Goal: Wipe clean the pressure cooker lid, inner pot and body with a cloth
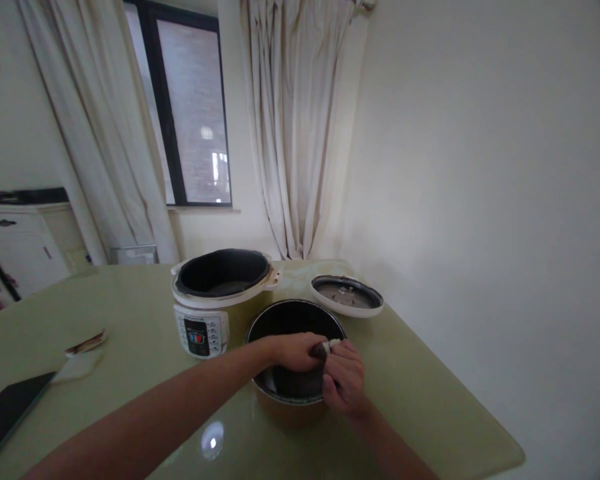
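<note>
A round dark-lined inner pot (273, 320) stands on the table, with both hands over its opening. My left hand (297, 351) reaches across from the left, its fingers closed. Against it, at the pot's right rim, my right hand (345, 377) is curled shut. Between them shows a small dark and whitish piece (325, 348), mostly hidden by the fingers; its kind I cannot make out. Just behind and left of the pot is the white electric pressure cooker body (200, 330), uncovered and dark inside. Its round lid (347, 303) lies underside up at the back right.
The pale green glossy table (145, 300) has its right edge close to the wall. On the left lie a dark flat board (13, 410) and a small brownish item (86, 342). Curtains (300, 133) and a window (195, 113) are behind; a white cabinet (23, 243) stands far left.
</note>
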A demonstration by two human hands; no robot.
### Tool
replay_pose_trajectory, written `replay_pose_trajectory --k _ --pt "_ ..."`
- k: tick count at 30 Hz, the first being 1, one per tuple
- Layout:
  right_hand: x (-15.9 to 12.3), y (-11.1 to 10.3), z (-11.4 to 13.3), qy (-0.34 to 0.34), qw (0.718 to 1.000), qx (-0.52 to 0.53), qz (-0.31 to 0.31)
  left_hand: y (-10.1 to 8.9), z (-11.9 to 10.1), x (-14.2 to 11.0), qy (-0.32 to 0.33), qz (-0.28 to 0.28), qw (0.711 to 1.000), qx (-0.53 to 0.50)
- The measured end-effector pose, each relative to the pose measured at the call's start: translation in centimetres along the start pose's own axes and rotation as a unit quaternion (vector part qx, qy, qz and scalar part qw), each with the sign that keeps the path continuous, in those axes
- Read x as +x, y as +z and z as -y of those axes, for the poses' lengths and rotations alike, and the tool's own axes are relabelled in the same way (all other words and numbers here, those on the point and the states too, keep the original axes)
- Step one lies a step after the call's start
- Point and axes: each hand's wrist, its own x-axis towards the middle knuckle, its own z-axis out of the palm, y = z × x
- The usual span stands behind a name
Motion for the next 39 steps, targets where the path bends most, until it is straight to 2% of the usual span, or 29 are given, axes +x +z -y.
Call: replay_pose_trajectory --k 4,7,9,11,14,18,20,23,27,30,31,33,35,37,39 --pt "-0.2 0.1 -0.6 -0.01 1.0 -0.013 0.0 -1.3 0.7 -2.3 0.017 0.101 0.995 -0.01" --pt "-0.5 0.1 -1.3 -0.005 1.0 -0.015 0.008 -2.7 0.8 -3.7 -0.021 0.165 0.983 0.077" --pt "-0.6 -0.1 -1.8 -0.006 1.0 -0.019 0.019 -3.3 0.6 -4.0 -0.063 0.169 0.973 0.143" --pt "-0.7 -0.3 -2.4 -0.006 0.999 -0.026 0.032 -3.4 0.3 -4.2 -0.092 0.147 0.969 0.179" --pt "-0.8 -0.8 -2.8 -0.008 0.998 -0.035 0.048 -2.7 0.2 -4.5 -0.101 0.093 0.967 0.216" --pt "-0.9 -1.4 -1.8 0.003 0.998 -0.029 0.063 -1.3 0.1 -5.7 -0.099 -0.002 0.973 0.209" --pt "-1.1 -1.5 -0.5 0.057 0.997 -0.015 0.056 -0.9 0.0 -6.4 -0.103 -0.053 0.976 0.186" --pt "-1.9 -1.3 1.3 0.205 0.979 0.005 0.026 -0.4 -0.5 -7.1 -0.11 -0.124 0.973 0.16" --pt "-3.8 -0.5 1.3 0.381 0.923 0.023 -0.051 -0.1 -1.1 -7.4 -0.119 -0.212 0.963 0.117" --pt "-4.4 -0.5 0.5 0.498 0.86 0.074 -0.083 0.1 -1.5 -7.4 -0.106 -0.259 0.955 0.101" --pt "-4.3 -0.7 0.4 0.545 0.827 0.112 -0.076 0.2 -1.5 -7.4 -0.102 -0.269 0.952 0.105" --pt "-3.4 -1.4 0.7 0.633 0.744 0.209 -0.039 0.5 -1.7 -7.4 -0.091 -0.282 0.948 0.12" --pt "-2.1 -2.4 1.3 0.69 0.667 0.28 0.0 0.9 -1.9 -7.4 -0.083 -0.298 0.942 0.133" --pt "-1.0 -3.2 1.9 0.719 0.625 0.303 0.022 1.3 -2.0 -7.4 -0.078 -0.321 0.933 0.14" --pt "-0.4 -3.5 2.1 0.731 0.613 0.298 0.026 1.6 -2.2 -7.5 -0.073 -0.346 0.924 0.144"
